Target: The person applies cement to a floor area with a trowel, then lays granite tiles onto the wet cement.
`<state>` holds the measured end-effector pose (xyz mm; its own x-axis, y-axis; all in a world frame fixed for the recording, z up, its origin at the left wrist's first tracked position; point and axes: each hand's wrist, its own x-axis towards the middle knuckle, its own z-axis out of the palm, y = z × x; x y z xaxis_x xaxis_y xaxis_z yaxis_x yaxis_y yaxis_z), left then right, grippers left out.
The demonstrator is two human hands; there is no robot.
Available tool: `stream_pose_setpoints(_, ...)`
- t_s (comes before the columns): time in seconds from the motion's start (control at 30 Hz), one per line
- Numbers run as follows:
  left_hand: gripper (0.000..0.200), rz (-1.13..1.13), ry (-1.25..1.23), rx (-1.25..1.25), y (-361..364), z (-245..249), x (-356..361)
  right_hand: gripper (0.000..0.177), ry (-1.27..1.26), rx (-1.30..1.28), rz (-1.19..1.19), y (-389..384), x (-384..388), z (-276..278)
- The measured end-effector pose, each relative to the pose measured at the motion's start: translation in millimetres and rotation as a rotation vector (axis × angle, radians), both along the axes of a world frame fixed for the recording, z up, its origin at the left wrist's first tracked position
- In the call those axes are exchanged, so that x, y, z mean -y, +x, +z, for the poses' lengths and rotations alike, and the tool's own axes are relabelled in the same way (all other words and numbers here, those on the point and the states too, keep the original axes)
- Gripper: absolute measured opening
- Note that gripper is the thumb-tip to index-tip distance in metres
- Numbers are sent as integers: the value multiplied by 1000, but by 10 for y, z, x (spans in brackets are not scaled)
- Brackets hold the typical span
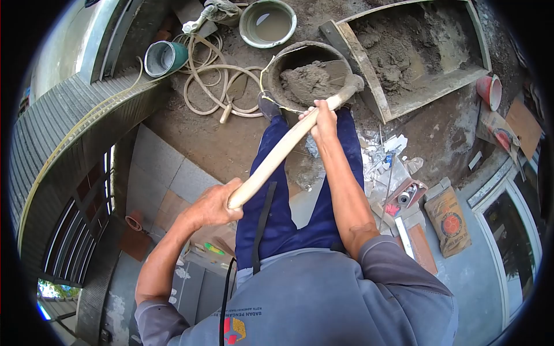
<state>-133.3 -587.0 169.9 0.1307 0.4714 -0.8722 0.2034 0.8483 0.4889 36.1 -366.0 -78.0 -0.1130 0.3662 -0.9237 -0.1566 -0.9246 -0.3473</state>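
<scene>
My left hand (218, 203) is wrapped round the butt end of a hoe's pale wooden handle (277, 155). Farther up the same handle, my right hand (323, 120) grips it near the head. The hoe's blade (336, 71) reaches into a round bucket (277, 57), beside or under a lump of wet grey mortar (306, 81); part of the blade is hidden. The bucket stands on the ground just beyond my feet, its rim close to the hoe's socket.
Right of the bucket, a wooden mixing trough (378, 86) holds more mortar. A tub of murky water (268, 26) stands behind, with a coiled hose (199, 86) and a green pail (164, 57) to the left. Rubble (384, 150) and a cement bag (447, 222) lie at right.
</scene>
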Motion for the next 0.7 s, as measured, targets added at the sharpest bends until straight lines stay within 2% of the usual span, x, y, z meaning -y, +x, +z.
stream_pose_setpoints(0.1, 35, -110, -141, -148, -44, -572, 684, 15, 4, -2, 22, -147, 406, -174)
stream_pose_setpoints(0.2, 34, -184, -26, -391, 11, -1169, 1459, 12, 64, -63, 24, -212, 819, -360)
stream_pose_setpoints(0.23, 34, -180, -90, -429, 59, -1308, 1651, 13, 79, -107, 31, -230, 928, -365)
stream_pose_setpoints(0.3, 34, -182, -186, -512, 89, -1507, 1825, 12, 120, -95, 42, -270, 1021, -211)
stream_pose_setpoints(0.37, 33, -185, -137, -495, 163, -1446, 1822, 11, 159, -69, 171, -215, 827, 86)
stream_pose_setpoints(0.43, 33, -237, 2, -477, 262, -1094, 1461, 10, 192, -110, 116, -151, 390, 455)
stream_pose_setpoints(0.57, 32, -60, 86, -283, 729, -174, 21, 10, 271, -153, 92, 396, -746, 1052)
stream_pose_setpoints(0.7, 32, -41, 165, -210, 1312, 360, -1411, 16, 226, 21, 59, 1038, -1992, 1255)
